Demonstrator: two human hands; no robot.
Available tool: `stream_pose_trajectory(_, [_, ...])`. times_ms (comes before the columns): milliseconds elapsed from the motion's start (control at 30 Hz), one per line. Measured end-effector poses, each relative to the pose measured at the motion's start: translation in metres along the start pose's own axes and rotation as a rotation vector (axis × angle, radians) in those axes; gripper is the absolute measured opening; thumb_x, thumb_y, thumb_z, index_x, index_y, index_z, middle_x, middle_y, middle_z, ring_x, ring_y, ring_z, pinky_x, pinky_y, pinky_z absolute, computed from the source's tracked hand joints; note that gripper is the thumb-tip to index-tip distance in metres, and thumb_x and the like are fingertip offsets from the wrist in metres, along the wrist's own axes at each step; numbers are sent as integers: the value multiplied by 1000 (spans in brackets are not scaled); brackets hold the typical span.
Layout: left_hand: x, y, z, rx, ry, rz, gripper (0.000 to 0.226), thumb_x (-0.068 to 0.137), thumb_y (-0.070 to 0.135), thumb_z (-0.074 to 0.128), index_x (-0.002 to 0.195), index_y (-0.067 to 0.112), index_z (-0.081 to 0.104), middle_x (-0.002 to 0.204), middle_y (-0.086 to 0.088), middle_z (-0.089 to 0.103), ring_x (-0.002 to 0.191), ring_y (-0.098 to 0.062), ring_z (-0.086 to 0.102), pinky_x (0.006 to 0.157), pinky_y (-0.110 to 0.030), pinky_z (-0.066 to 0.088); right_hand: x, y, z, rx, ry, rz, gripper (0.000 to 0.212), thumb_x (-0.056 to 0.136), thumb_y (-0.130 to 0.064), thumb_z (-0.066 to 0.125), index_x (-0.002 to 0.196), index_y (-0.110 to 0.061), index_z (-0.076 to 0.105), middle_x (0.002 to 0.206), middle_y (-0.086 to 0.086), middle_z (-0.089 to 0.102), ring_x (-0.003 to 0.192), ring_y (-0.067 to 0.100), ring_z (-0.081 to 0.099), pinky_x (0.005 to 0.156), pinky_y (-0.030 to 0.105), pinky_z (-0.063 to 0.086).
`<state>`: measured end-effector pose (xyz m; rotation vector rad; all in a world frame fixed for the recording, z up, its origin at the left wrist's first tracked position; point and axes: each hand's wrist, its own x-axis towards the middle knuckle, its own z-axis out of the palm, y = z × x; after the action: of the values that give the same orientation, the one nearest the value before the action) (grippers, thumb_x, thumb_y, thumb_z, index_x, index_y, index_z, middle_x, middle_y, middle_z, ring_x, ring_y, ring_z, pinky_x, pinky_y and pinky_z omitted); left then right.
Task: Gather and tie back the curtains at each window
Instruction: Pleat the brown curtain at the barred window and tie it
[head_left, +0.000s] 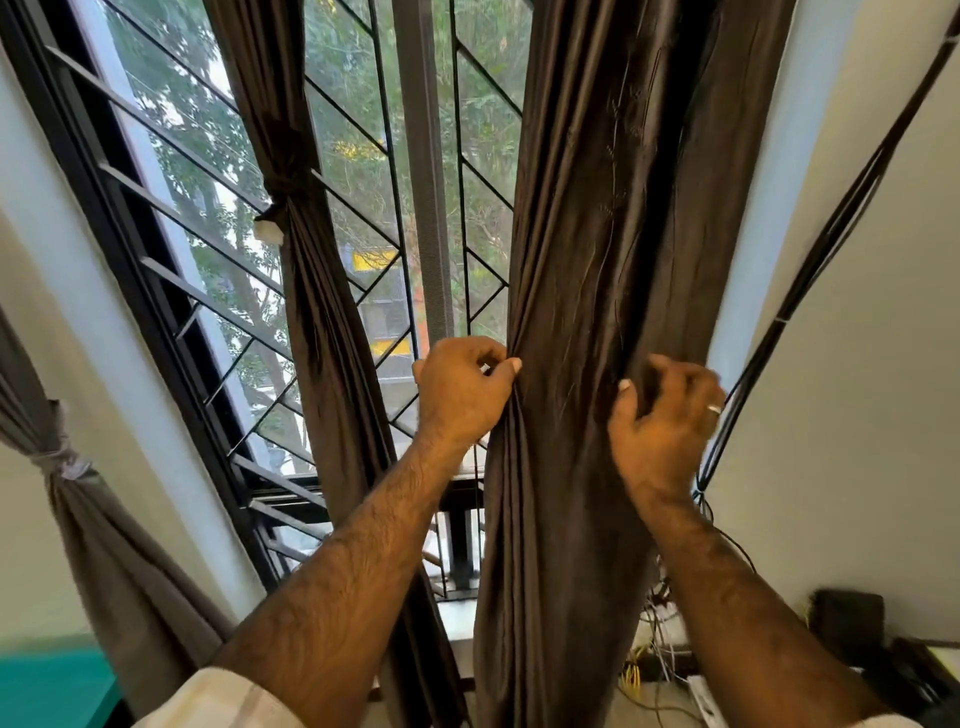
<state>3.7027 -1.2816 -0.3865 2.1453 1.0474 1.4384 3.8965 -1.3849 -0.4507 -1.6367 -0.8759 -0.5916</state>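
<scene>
My left hand pinches the left edge of the hanging dark curtain by the window's right side, right hand grips its right folds; risk: slippery pleats escaping, or fingers snagging the black cables.

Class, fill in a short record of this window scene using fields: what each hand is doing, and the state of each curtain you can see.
left hand: pinches the left edge of the right curtain
right hand: grips the right side of the same curtain
right curtain: hanging loose, not yet tied
middle curtain: gathered and tied with a band
grey curtain at far left: tied back
window grille: black bars, trees outside
</scene>
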Motion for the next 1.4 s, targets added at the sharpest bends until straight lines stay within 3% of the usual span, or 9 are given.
stream_pose_trajectory(133, [2,3,3,67,4,-16,13,90,39,81,81,34,74,91,19,71,101,-12,67,104,-47,36,31,14,-6,50,53,271,55,98,-35,68,145,-16,49,142,12,55,127,29,56,108,43,50])
stream_pose_trajectory(233, [1,10,9,61,-22,-22,14,91,40,80,82,30,75,93,16,74,104,-13,69,106,-44,32,29,12,-8,194,-19,244,30,100,-25,68,126,-13,62,102,4,70,87,19,65,77,7,44])
stream_pose_trajectory(400, [-3,17,29,-10,-34,-32,15,82,48,77,82,33,75,78,31,68,90,-5,70,101,-61,52,15,16,3,238,-142,-74,13,88,-13,79,94,-10,67,97,4,61,91,21,59,81,29,45])
stream_pose_trajectory(533, [-6,27,50,-73,-67,-36,13,81,42,83,83,30,80,78,23,73,84,0,71,88,-43,60,8,10,3,333,-261,-211,8,95,-16,78,102,-13,76,96,1,70,86,14,64,81,20,50])
stream_pose_trajectory(900, [-24,61,88,-37,-3,-36,7,85,30,88,84,26,82,83,17,76,88,-2,71,85,-18,52,12,35,1,300,-371,-327,13,98,-8,64,106,-9,74,95,6,63,82,28,62,72,39,50])
stream_pose_trajectory(1067, [-27,74,91,74,8,-41,17,79,50,84,81,33,79,78,28,72,88,2,69,95,-49,55,9,48,2,279,-431,-417,15,95,-8,59,100,-5,72,95,9,63,82,31,61,70,47,54])
stream_pose_trajectory(1200, [-23,81,89,191,26,-63,24,79,55,76,74,32,73,73,26,70,82,-4,71,93,-53,56,19,65,6,399,-561,-535,23,94,-6,62,112,-8,76,107,6,66,93,31,66,80,47,58])
stream_pose_trajectory(1267, [-20,80,87,238,37,-62,24,82,52,73,73,30,72,73,21,69,81,-7,70,92,-52,56,30,72,5,479,-519,-486,33,93,-6,63,122,-15,77,112,5,63,102,27,64,90,42,56])
stream_pose_trajectory(1400, [-19,71,79,195,28,-108,25,81,56,73,79,31,73,75,22,70,83,-6,70,95,-58,55,61,90,22,460,-359,53,51,98,-15,69,147,-18,56,137,8,58,128,27,56,111,40,46])
